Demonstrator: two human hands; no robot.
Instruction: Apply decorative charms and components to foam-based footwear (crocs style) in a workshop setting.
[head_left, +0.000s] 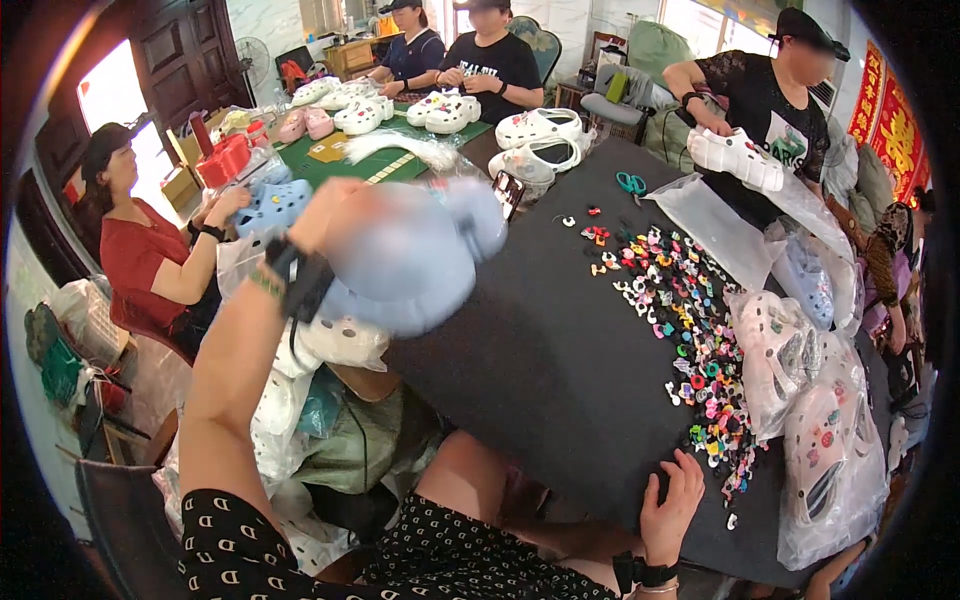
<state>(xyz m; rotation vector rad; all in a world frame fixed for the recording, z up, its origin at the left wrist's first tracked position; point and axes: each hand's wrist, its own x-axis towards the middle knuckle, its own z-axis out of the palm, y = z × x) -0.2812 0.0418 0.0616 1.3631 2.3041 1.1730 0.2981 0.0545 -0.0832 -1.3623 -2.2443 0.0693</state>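
Up at the left, the person's left hand (335,215) is raised and closed around a pale blue clog (425,255), blurred, held above the near-left edge of the black table (545,340). Further right, the right hand (672,500) rests open with fingers spread on the table's near edge, holding nothing, just beside the long scatter of small coloured charms (690,330); bagged white clogs (815,430) lie at the far right
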